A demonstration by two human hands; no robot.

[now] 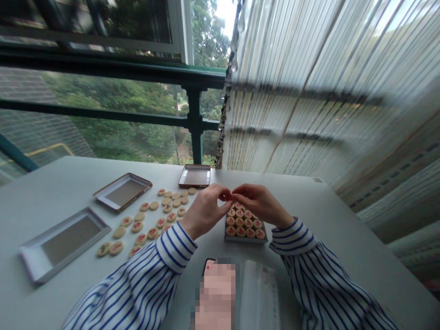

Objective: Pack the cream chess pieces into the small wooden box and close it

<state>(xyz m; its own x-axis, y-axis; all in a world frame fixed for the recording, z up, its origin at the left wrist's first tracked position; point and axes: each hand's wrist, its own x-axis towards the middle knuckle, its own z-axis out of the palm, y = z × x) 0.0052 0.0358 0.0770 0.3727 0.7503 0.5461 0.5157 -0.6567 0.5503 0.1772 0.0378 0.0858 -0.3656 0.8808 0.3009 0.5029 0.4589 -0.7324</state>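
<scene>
My left hand (208,208) and my right hand (263,205) meet fingertip to fingertip above a shallow grey box (245,239). Fingers on both sides are closed in a pinch; whatever lies between them is hidden. In the box stand rows of round wooden Chinese chess pieces (248,223) with red characters facing up. Its far end is covered by my hands. Left of my left hand, many loose Chinese chess pieces (161,222) are spread over the table, some with red or dark characters, others showing plain faces. My left sleeve hides part of them.
On the white table (62,188) lie a grey tray (99,222) at left, a brown-edged lid (123,190) behind it and a smaller one (194,176) at the back. Near me are a blurred-out phone (216,298) and a translucent plastic pouch (259,295). A striped curtain (292,91) hangs at right.
</scene>
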